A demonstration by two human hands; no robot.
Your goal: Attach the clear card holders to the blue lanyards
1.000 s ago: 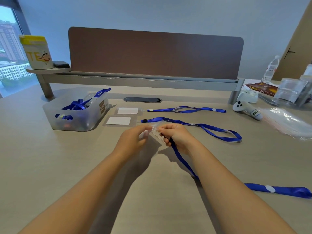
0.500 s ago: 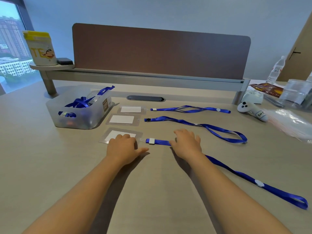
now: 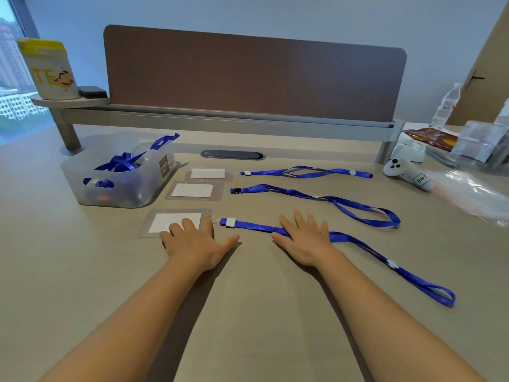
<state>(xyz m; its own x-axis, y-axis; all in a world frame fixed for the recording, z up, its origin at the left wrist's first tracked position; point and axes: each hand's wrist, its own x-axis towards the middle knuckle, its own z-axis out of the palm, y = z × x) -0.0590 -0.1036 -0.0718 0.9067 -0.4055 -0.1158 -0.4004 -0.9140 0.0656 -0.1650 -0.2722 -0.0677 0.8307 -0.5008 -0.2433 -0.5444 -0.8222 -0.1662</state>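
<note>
- A second ago both hands were raised off the table, pinching the card holder and the lanyard's end together; half a second ago they were already down flat — and they lie much the same now.
- The left hand (image 3: 197, 245) rests palm down with fingers straight, fingertips on the near right corner of the nearest card holder (image 3: 176, 222).
- The right hand (image 3: 304, 239) lies flat, fingers spread, pressing on the nearest lanyard (image 3: 385, 264).
- That holder is clear with a white card inside; its right edge meets the lanyard's white-banded clip end, and the blue strap runs right to a loop near the table (image 3: 261, 312) edge.
- Two more holder-and-lanyard sets (image 3: 197, 191) lie in rows behind it.
- A translucent bin (image 3: 121, 186) of blue lanyards stands at the left.
</note>
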